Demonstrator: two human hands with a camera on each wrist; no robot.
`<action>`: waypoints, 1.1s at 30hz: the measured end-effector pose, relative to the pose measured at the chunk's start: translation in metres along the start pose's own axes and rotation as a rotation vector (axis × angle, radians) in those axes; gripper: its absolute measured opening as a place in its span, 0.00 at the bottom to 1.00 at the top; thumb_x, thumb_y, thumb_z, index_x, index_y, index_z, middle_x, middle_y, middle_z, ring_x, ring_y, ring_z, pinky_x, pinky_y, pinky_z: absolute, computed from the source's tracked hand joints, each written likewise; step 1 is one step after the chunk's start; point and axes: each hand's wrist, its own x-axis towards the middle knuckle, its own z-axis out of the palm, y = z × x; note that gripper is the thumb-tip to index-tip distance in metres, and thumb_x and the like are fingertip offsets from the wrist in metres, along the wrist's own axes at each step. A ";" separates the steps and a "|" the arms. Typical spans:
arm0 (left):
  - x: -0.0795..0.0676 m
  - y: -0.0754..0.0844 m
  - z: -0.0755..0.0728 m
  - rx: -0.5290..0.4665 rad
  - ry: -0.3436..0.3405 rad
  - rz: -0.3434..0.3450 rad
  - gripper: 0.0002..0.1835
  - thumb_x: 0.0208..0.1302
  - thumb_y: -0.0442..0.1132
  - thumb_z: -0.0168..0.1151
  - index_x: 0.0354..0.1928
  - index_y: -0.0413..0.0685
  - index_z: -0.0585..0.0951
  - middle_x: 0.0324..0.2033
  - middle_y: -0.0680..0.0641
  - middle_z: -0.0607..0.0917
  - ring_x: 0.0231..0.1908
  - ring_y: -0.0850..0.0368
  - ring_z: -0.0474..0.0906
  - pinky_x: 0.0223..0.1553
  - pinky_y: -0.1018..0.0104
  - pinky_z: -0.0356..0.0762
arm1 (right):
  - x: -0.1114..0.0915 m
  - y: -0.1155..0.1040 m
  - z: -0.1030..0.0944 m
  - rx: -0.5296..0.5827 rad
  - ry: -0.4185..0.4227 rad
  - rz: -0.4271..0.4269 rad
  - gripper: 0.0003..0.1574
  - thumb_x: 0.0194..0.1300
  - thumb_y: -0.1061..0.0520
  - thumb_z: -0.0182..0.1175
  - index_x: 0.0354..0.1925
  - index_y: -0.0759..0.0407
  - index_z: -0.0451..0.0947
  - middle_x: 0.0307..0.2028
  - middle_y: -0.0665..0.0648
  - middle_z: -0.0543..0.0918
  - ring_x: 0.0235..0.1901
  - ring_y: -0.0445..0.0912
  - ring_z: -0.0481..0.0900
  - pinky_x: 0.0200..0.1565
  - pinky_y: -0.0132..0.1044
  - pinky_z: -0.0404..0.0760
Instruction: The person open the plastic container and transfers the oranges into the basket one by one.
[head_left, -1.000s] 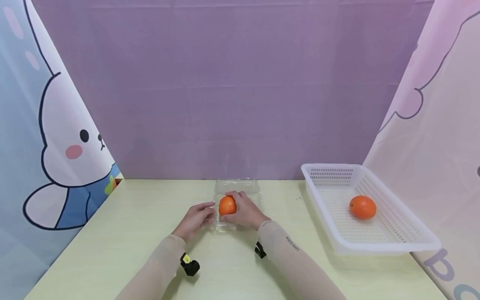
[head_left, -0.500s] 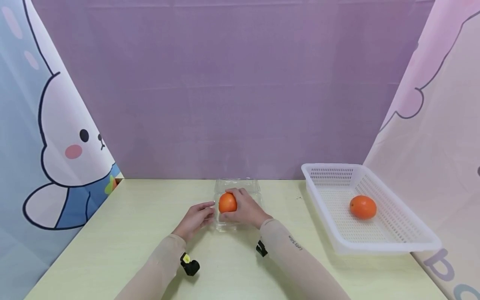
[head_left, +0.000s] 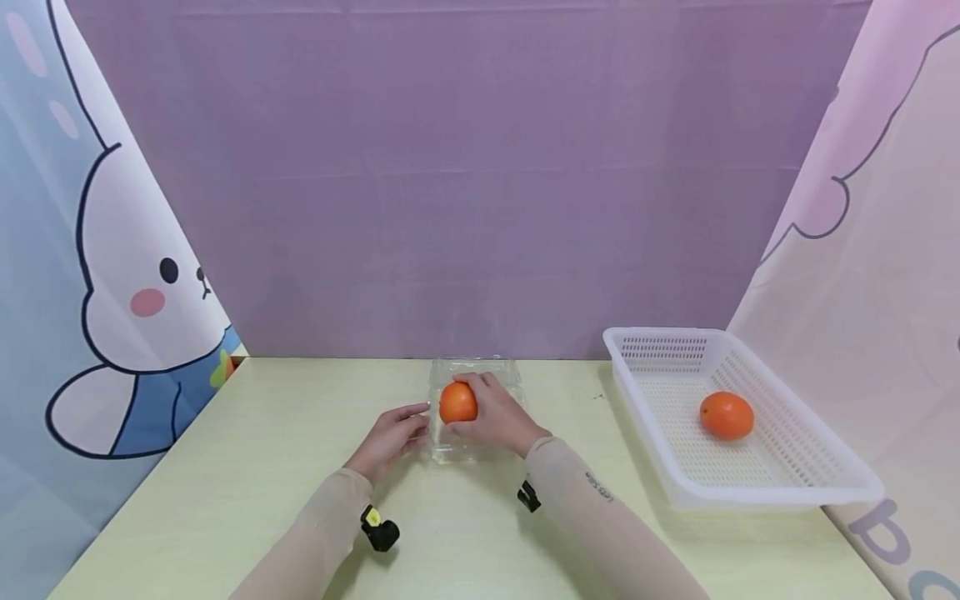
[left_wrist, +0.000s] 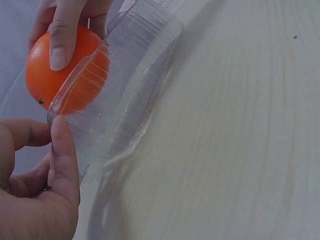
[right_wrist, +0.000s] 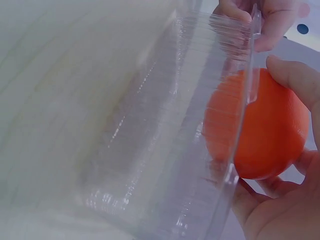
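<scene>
My right hand (head_left: 498,414) grips an orange (head_left: 458,403) between thumb and fingers, over a clear plastic clamshell box (head_left: 450,452). In the right wrist view, the orange (right_wrist: 272,130) sits partly behind the box's see-through wall, its upper part above the rim. My left hand (head_left: 392,435) is at the box's left side. The left wrist view shows its thumb and fingers (left_wrist: 63,155) pinching the rim at a corner of the box (left_wrist: 125,85). The box's lid (head_left: 474,368) stands raised at the back.
A white perforated plastic basket (head_left: 660,450) stands at the right of the pale wooden table (head_left: 300,425), with another orange (head_left: 727,416) in it. A purple cloth (head_left: 480,183) hangs behind the table, and printed cloths (head_left: 150,417) flank it.
My right hand has raised the orange a little and shifted it slightly right. My left hand stays in place at the box.
</scene>
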 end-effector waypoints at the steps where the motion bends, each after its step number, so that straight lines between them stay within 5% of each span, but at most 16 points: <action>1: 0.000 0.000 0.000 0.002 -0.001 -0.001 0.18 0.63 0.35 0.55 0.56 0.39 0.73 0.41 0.41 0.77 0.37 0.55 0.74 0.42 0.63 0.78 | 0.000 -0.001 -0.001 0.002 0.004 -0.006 0.48 0.46 0.42 0.70 0.63 0.47 0.61 0.54 0.52 0.65 0.45 0.46 0.71 0.46 0.42 0.76; 33: -0.002 0.001 -0.001 0.008 -0.018 0.001 0.22 0.64 0.35 0.54 0.59 0.36 0.69 0.46 0.36 0.74 0.44 0.48 0.73 0.47 0.58 0.75 | -0.008 0.002 -0.033 -0.068 0.064 -0.066 0.48 0.46 0.40 0.69 0.62 0.47 0.62 0.56 0.52 0.64 0.47 0.47 0.71 0.47 0.43 0.75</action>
